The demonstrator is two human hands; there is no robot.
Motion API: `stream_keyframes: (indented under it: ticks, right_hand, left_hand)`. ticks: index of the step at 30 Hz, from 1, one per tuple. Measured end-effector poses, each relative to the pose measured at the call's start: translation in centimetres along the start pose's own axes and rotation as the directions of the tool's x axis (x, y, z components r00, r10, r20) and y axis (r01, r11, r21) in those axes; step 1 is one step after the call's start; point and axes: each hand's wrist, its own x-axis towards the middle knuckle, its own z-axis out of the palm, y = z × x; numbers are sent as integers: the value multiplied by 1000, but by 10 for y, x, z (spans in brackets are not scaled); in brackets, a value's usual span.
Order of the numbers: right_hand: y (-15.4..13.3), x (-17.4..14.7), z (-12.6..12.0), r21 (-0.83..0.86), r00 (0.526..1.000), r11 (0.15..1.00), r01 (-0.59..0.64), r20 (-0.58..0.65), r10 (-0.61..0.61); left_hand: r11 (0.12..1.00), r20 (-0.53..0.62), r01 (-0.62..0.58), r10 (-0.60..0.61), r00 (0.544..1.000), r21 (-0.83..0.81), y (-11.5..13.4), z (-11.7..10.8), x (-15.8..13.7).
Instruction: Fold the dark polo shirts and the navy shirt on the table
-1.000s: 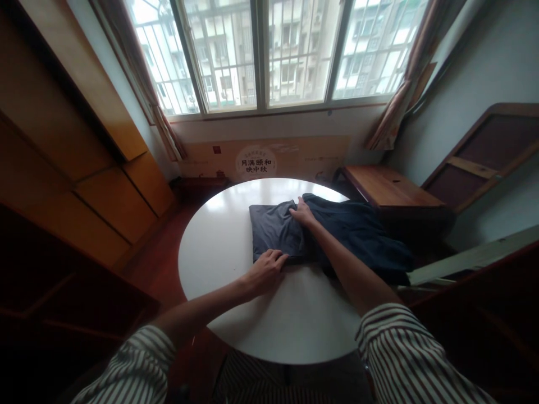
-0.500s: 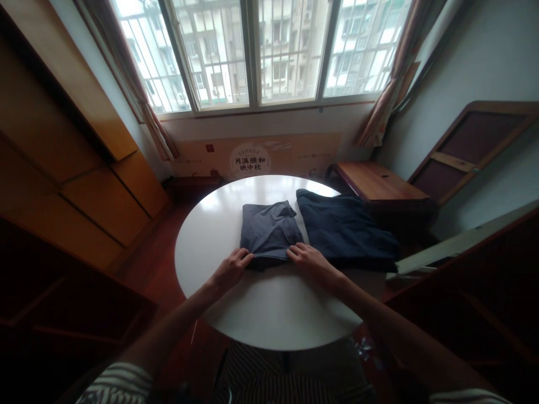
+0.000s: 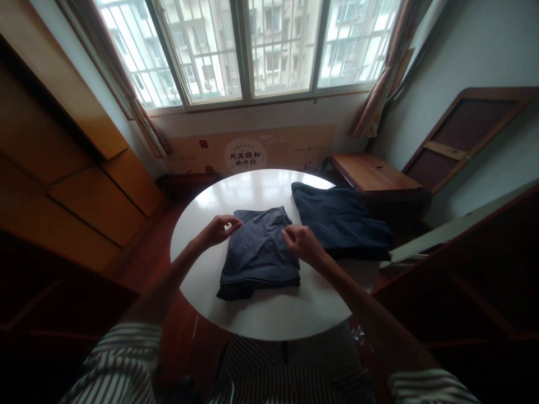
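A folded grey garment [image 3: 261, 247] lies on the round white table [image 3: 269, 320], with a darker layer showing at its near left corner. My left hand [image 3: 219, 229] is over its left side, thumb and fingertips meeting in a loop with a gap behind them. Above the right side is my right hand [image 3: 301, 241], its fingers curled together and pointing inward. No cloth rises into either hand. To the right lies a folded dark navy garment [image 3: 343, 219], partly over the table's edge.
A low wooden table [image 3: 374, 171] stands beyond at the right, near a framed panel [image 3: 458, 140] against the wall. Wooden cabinets [image 3: 96, 207] line the left side. A barred window [image 3: 252, 50] with curtains fills the back, above a printed board [image 3: 248, 151].
Both hands have left the grey garment's near edge and moved toward its far part. The garment now lies nearer to me and looks longer. The navy garment rests as before.
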Motion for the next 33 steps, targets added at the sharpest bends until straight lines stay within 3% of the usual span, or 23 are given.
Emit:
stream_keyframes:
  ticks: [2,4,8,11,15,21,27,33]
  right_hand:
    - [13,46,3,-39,987,987,-155,26,156]
    - [27,84,7,-73,950,950,-304,52,308]
    - [51,120,23,-75,893,899,-431,105,437]
    - [64,121,38,-31,873,880,-475,109,475]
    - [72,114,53,83,887,883,-461,28,460]
    - [81,113,55,232,894,877,-422,-51,444]
    - [84,112,59,358,887,831,-426,-18,462]
    - [85,108,63,584,889,710,-394,46,455]
  left_hand:
    - [995,-71,100,-100,992,-7,-33,13,43]
    - [965,-143,256,-261,955,-52,-61,29,72]
    - [924,-180,365,-380,907,-114,-93,55,81]
    - [909,-194,375,-407,893,-180,-103,67,69]
    - [880,-220,356,-433,874,-315,-114,71,64]
    - [843,-246,347,-469,848,-410,-121,70,68]
    - [847,-240,356,-468,851,-394,-118,71,68]
    - [862,-254,344,-451,856,-372,-116,71,68]
